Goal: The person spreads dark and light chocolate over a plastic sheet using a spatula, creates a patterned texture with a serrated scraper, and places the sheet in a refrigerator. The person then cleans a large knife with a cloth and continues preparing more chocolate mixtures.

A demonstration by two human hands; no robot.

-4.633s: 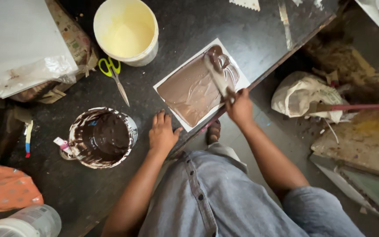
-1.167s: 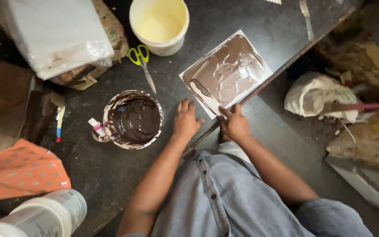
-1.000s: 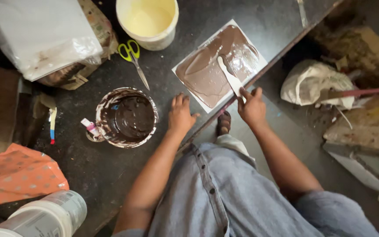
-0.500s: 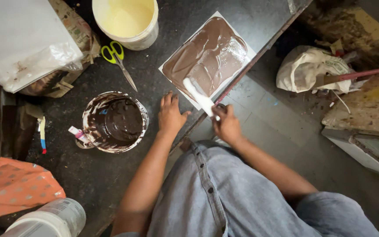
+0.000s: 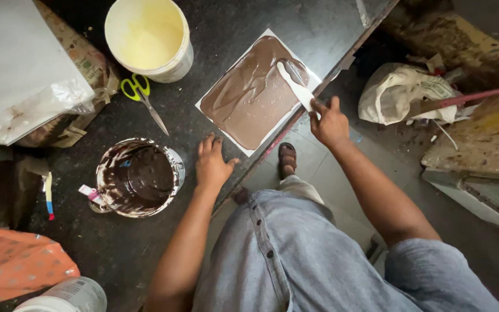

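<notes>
Chocolate (image 5: 249,98) coats the sheet (image 5: 210,99) upper centre, right hand (image 5: 329,122) clamped on the spatula (image 5: 297,88), left hand (image 5: 212,164) spread flat, bracing on the desk (image 5: 215,34).

right hand (image 5: 330,122), spatula (image 5: 295,88), chocolate-covered sheet (image 5: 255,92)

— What is cut off near the chocolate-smeared bowl (image 5: 138,178)?

— Below it, a white container (image 5: 64,296) is cropped by the bottom edge, and the orange cloth (image 5: 15,271) by the left edge. Left of the bowl, the plastic-wrapped white stack (image 5: 21,72) runs out of frame.

— Is anything hidden?

— The spatula's handle is covered by the right hand (image 5: 330,122); the grip cannot be made out.
</notes>
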